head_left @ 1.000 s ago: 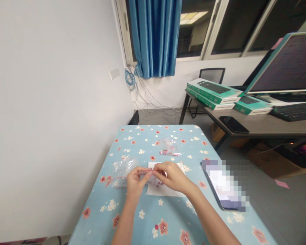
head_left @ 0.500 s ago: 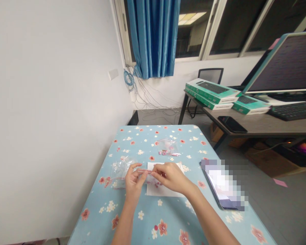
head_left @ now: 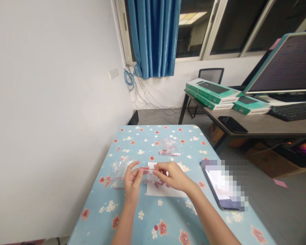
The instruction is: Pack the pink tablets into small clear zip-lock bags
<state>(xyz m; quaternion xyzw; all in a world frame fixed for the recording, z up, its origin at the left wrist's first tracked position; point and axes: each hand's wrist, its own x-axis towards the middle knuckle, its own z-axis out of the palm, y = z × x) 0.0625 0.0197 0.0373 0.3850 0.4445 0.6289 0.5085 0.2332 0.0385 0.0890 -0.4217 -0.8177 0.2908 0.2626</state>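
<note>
Between my hands, over the white paper (head_left: 168, 192), is a small clear zip bag (head_left: 145, 168) with a thin red strip along its top edge. My left hand (head_left: 133, 180) pinches its left end between thumb and fingers, the index finger raised and curved. At the other end my right hand (head_left: 171, 174) closes thumb and forefinger on the edge. The bag's lower part is see-through and hard to make out. Several small pink-red pieces (head_left: 157, 184) lie on the paper below my right hand. Left of my left hand lies a crumpled clear plastic bag (head_left: 119, 168).
Farther back on the flowered tablecloth (head_left: 140, 139) lies a clear bag with pink pieces (head_left: 169, 149). A phone (head_left: 224, 190) rests at the right, and one red bead (head_left: 156, 227) near the front. Beyond stands a desk (head_left: 270, 124) with keyboard boxes (head_left: 211, 92) and a monitor (head_left: 288, 64).
My right hand has shifted slightly right and up, and the red strip between my hands shows more clearly. My left hand has moved very little.
</note>
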